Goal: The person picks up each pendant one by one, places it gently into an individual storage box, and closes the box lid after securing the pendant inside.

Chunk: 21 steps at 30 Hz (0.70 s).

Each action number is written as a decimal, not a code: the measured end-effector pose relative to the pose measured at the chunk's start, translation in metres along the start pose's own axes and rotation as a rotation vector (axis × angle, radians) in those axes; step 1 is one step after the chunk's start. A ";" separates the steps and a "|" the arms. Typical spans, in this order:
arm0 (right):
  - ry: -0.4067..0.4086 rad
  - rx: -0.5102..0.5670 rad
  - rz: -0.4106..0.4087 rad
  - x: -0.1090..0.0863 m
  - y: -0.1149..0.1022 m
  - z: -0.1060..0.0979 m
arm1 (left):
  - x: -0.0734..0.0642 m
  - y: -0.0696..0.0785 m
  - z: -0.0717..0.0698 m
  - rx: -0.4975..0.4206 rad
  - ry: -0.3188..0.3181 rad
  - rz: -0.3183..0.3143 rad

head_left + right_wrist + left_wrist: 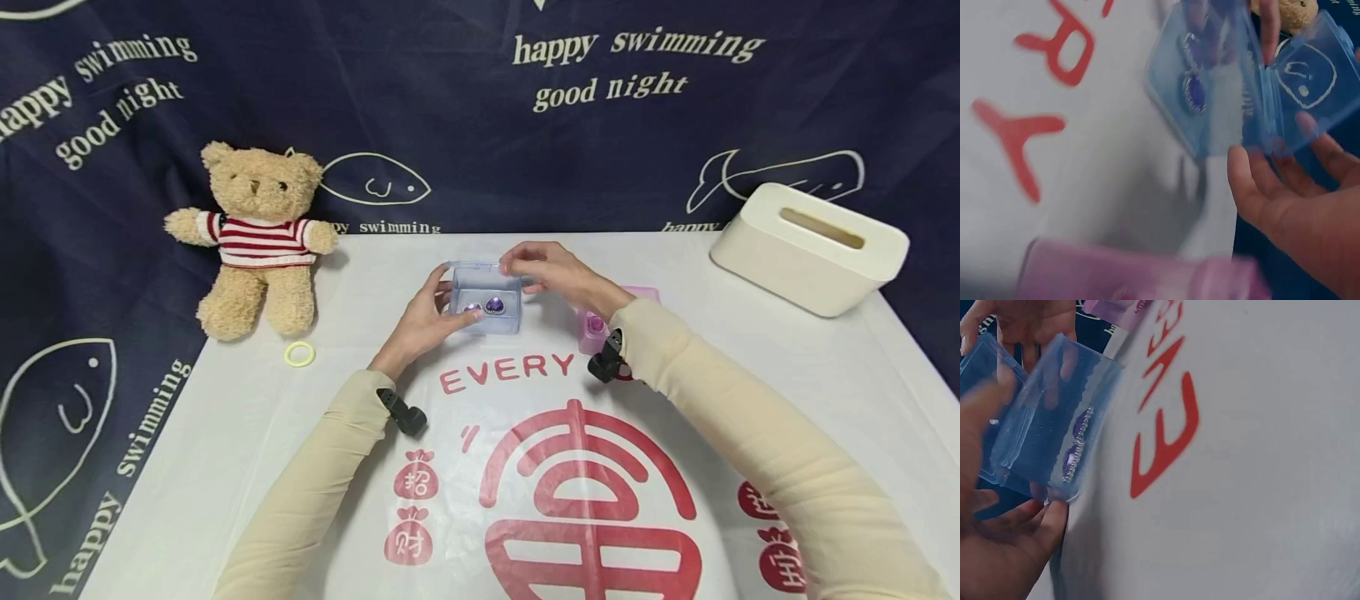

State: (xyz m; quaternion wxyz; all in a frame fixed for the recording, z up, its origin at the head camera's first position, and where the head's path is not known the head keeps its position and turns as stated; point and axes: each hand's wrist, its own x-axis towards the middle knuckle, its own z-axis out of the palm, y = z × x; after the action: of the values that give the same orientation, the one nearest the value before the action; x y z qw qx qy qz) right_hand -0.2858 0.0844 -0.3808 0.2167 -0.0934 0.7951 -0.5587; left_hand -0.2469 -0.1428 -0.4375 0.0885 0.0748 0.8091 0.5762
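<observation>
A clear blue plastic box (510, 322) stands with its hinged lid (1319, 78) raised at the back. Two purple gems (494, 306) edged with small sparkling stones lie inside, one partly covered by a thumb in the head view. My left hand (422, 323) grips the box's left side, thumb over the front and fingers behind. At the back right corner, my right hand (561, 273) holds the lid edge, its fingers bent around the lid near the hinge. Right beside that wrist is a pink box (592, 342) with a pink gem-like piece inside, partly hidden by the sleeve.
On the left a teddy bear (262, 246) in a striped sweater sits against the dark cloth backdrop. A pale yellow ring (299, 354) lies by its feet. At the back right stands a cream tissue box (795, 258). Red print marks the white tablecloth (337, 467).
</observation>
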 end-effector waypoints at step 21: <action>0.033 -0.387 -0.147 -0.008 0.014 0.019 | -0.004 -0.003 0.005 0.124 0.060 0.015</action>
State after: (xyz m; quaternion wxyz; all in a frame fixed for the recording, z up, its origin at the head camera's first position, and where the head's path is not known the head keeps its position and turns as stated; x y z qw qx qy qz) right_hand -0.2692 0.0767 -0.3972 0.1406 -0.1820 0.8821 -0.4111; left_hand -0.2419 -0.1405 -0.4416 0.0552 0.0692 0.8450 0.5274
